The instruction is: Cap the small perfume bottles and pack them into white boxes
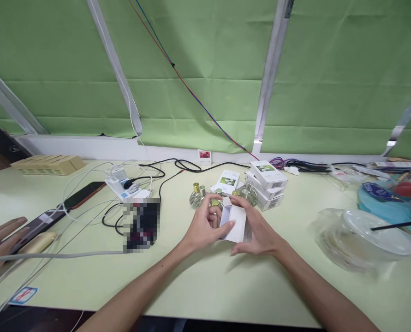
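Observation:
Between my two hands is a small white carton [239,226] with its end open toward me and a flap raised. My left hand [205,221] grips its left side, the thumb lying across the front edge. On the other side my right hand [257,228] is wrapped round the carton, fingers over the top. Just beyond my hands stand several glass perfume bottles [195,197] with gold and silver caps, partly hidden by my fingers. A stack of white boxes with green pictures [269,177] sits behind my right hand, and a similar box [227,181] lies to its left.
Power strip [122,188], tangled cables and a phone [84,194] lie on the left, where another person's hand [4,240] rests. A bagged plastic tub [374,230] stands at right. Yellow boxes [48,164] and a small red-pictured box [204,157] are along the back.

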Available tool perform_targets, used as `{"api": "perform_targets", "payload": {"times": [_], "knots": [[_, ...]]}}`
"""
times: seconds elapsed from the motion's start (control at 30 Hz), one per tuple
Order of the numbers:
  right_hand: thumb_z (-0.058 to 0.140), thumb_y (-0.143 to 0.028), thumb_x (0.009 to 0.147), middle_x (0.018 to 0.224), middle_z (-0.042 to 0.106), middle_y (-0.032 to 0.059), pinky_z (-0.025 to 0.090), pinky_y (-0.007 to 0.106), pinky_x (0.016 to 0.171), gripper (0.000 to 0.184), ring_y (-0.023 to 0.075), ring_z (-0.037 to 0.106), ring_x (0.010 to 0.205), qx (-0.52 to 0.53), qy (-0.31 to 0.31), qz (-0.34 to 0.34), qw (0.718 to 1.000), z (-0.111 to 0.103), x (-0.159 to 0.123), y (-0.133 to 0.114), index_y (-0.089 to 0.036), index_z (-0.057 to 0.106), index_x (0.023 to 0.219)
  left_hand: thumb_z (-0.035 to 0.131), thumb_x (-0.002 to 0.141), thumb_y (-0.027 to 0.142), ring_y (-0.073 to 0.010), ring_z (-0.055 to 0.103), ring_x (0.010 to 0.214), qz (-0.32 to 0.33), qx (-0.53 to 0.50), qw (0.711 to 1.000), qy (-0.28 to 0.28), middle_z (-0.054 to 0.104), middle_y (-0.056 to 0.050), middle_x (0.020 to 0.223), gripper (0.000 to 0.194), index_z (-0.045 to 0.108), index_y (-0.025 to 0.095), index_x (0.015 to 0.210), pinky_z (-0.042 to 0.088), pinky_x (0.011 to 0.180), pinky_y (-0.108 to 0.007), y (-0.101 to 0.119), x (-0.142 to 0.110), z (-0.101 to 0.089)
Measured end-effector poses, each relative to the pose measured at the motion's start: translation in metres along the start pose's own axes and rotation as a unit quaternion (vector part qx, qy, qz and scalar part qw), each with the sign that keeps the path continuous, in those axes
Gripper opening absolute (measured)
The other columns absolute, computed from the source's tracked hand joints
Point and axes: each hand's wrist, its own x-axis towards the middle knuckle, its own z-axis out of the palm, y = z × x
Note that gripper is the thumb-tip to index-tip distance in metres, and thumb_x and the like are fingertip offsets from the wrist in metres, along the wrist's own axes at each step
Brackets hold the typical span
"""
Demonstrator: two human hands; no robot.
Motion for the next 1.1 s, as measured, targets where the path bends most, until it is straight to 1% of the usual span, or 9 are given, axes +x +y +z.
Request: {"api": "perform_targets", "payload": {"times": [0.1,0.2,0.3,0.47,0.73,0.83,0.93,1.03,1.1], "knots": [[0.049,-0.078,0.088,0.144,0.053,0.0196,0.051,0.051,0.101,0.087,0.0372,0.059,0.127,0.032,0.01,0.018,0.999,-0.002,-0.001,0.003,-0.021,0.033,0.151,0.078,0.078,0.042,-0.005,0.041,0.047,0.005,0.006,1.0,-0.006,0.053,0.009,0.069,0.058,0.041,0.025,0.12,0.034,0.049,-0.018,0.0,0.0,0.0],[0.04,-0.069,0.098,0.124,0.067,0.0145,0.056,0.044,0.089,0.069,0.0312,0.068,0.107,0.053,0.007,0.063,0.997,-0.004,-0.001,0.004,-0.021,0.039,0.147,0.077,0.079,0.041,-0.0047,0.041,0.047,0.01,0.012,1.0,-0.011,0.054,0.009,0.07,0.058,0.04,0.026,0.121,0.033,0.048,-0.018,0.002,-0.001,0.0],[0.04,-0.065,0.1,0.107,0.07,0.0095,0.056,0.039,0.078,0.064,0.0255,0.069,0.087,0.067,-0.005,0.098,0.993,-0.006,-0.001,0.004,-0.021,0.038,0.147,0.077,0.079,0.041,-0.0045,0.039,0.047,0.013,0.014,1.0,-0.015,0.053,0.009,0.07,0.058,0.04,0.025,0.121,0.032,0.048,-0.018,0.004,-0.001,0.0],[0.038,-0.065,0.1,0.096,0.069,0.006,0.049,0.033,0.064,0.06,0.0212,0.062,0.07,0.074,-0.044,0.122,0.989,-0.007,-0.001,0.004,-0.023,0.041,0.143,0.076,0.079,0.041,-0.0049,0.04,0.046,0.017,0.017,0.999,-0.022,0.051,0.009,0.069,0.058,0.04,0.025,0.121,0.032,0.047,-0.018,0.004,-0.001,0.0],[0.036,-0.064,0.102,0.101,0.069,0.006,0.043,0.03,0.067,0.053,0.0206,0.061,0.078,0.122,-0.068,0.16,0.977,-0.009,0.001,0.004,-0.023,0.055,0.128,0.071,0.085,0.044,-0.005,0.037,0.045,0.052,0.05,0.997,-0.018,0.053,0.009,0.066,0.05,0.045,0.022,0.122,0.03,0.046,-0.018,-0.001,0.001,-0.001],[0.037,-0.061,0.102,0.098,0.069,0.0051,0.041,0.03,0.066,0.05,0.0198,0.06,0.077,0.136,-0.068,0.177,0.972,-0.009,0.0,0.006,-0.022,0.057,0.126,0.062,0.092,0.043,-0.0075,0.041,0.047,0.081,0.082,0.993,0.026,0.053,0.008,0.06,0.036,0.051,0.021,0.118,0.031,0.048,-0.019,-0.007,0.001,-0.001],[0.038,-0.06,0.102,0.102,0.069,0.0055,0.041,0.03,0.069,0.048,0.0205,0.06,0.081,0.143,-0.066,0.188,0.969,-0.009,0.0,0.008,-0.021,0.059,0.123,0.054,0.097,0.039,-0.0088,0.043,0.046,0.141,0.141,0.972,0.123,0.052,0.007,0.055,0.021,0.057,0.02,0.103,0.031,0.047,-0.021,-0.011,0.001,0.0],[0.038,-0.059,0.103,0.101,0.069,0.0057,0.041,0.031,0.07,0.049,0.0209,0.06,0.082,0.148,-0.065,0.193,0.968,-0.01,0.0,0.009,-0.021,0.06,0.122,0.054,0.097,0.034,-0.0081,0.042,0.046,0.192,0.187,0.944,0.194,0.055,0.005,0.059,0.016,0.058,0.02,0.093,0.033,0.047,-0.021,-0.012,0.002,0.001],[0.038,-0.058,0.103,0.097,0.068,0.0049,0.04,0.031,0.069,0.048,0.0204,0.059,0.08,0.147,-0.064,0.197,0.967,-0.01,0.0,0.009,-0.02,0.061,0.121,0.055,0.097,0.031,-0.0075,0.042,0.047,0.194,0.213,0.933,0.217,0.059,0.004,0.066,0.013,0.058,0.019,0.092,0.035,0.049,-0.021,-0.012,0.003,0.002]]}}
